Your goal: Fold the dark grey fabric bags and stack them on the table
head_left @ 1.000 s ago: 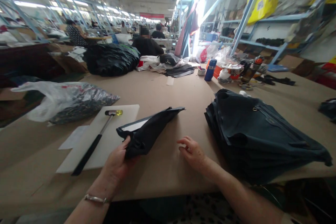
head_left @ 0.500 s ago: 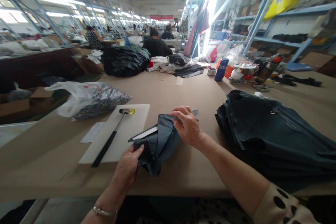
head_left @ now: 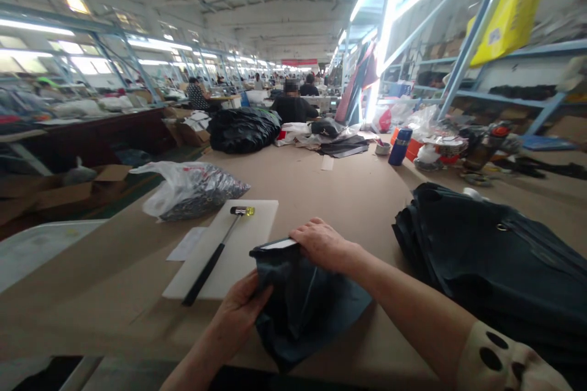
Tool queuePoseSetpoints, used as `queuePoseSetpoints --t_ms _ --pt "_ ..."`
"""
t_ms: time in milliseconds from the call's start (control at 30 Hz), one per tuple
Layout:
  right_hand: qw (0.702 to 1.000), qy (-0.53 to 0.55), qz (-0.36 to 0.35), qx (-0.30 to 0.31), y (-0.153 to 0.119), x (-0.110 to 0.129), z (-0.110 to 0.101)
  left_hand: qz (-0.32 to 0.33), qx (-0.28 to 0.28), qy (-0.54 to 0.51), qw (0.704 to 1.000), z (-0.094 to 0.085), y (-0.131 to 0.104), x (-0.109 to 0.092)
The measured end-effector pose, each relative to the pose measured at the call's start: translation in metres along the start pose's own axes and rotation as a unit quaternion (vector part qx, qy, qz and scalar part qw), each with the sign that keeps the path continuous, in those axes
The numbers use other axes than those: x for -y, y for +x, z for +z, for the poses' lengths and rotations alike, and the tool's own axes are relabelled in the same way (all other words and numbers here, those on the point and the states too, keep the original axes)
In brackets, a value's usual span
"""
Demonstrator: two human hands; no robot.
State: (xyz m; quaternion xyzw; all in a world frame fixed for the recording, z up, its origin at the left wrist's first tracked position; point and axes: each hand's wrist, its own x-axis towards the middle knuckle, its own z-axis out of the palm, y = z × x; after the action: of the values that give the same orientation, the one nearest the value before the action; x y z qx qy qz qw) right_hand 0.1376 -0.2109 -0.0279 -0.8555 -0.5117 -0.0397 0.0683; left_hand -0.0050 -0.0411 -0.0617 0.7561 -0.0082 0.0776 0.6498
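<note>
A dark blue-grey fabric piece point(head_left: 307, 311) with a white strip point(head_left: 279, 245) along its top edge hangs between my hands, over the front of the table. My left hand point(head_left: 245, 302) pinches its left side, thumb on the near face. Up at the top edge, my right hand point(head_left: 321, 245) is closed over the fabric beside the strip; its fingertips are partly hidden. Left of the fabric, a mallet point(head_left: 214, 259) with a black handle and a black-and-yellow head lies on a white board point(head_left: 261, 226).
A plastic bag of small metal parts point(head_left: 197, 189) sits behind the board. On the right is a stack of dark fabric pieces point(head_left: 486, 244). Farther back stand a black pile point(head_left: 245, 129), a blue bottle point(head_left: 400, 147) and clutter. People sit in the background.
The fabric piece has been turned and spread, now hanging lower and wider. My right hand has moved to its top edge by the white strip. The camera view has tilted up.
</note>
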Motion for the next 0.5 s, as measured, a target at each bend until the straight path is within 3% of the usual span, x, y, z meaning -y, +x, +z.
queuePoseSetpoints --t_ms 167,233,333,367,433,500 --pt "0.993 -0.028 0.090 -0.069 -0.001 -0.031 -0.028 -0.016 0.055 0.040 0.998 -0.014 0.000 -0.008" --pt "0.989 -0.046 0.087 -0.106 -0.001 -0.037 -0.047 0.009 0.003 0.064 0.998 -0.021 0.003 -0.021" --pt "0.989 -0.074 -0.007 -0.129 -0.002 -0.026 -0.072 0.043 -0.146 0.059 0.987 -0.025 0.012 -0.044" --pt "0.987 -0.081 -0.056 -0.126 -0.002 -0.017 -0.076 0.030 -0.170 0.037 0.984 -0.024 0.016 -0.050" --pt "0.980 -0.075 -0.146 -0.116 -0.003 0.007 -0.079 -0.042 -0.143 -0.045 0.988 -0.016 0.023 -0.056" --pt "0.970 -0.043 -0.207 -0.117 -0.005 0.032 -0.071 -0.118 -0.059 -0.183 0.974 -0.002 0.026 -0.050"
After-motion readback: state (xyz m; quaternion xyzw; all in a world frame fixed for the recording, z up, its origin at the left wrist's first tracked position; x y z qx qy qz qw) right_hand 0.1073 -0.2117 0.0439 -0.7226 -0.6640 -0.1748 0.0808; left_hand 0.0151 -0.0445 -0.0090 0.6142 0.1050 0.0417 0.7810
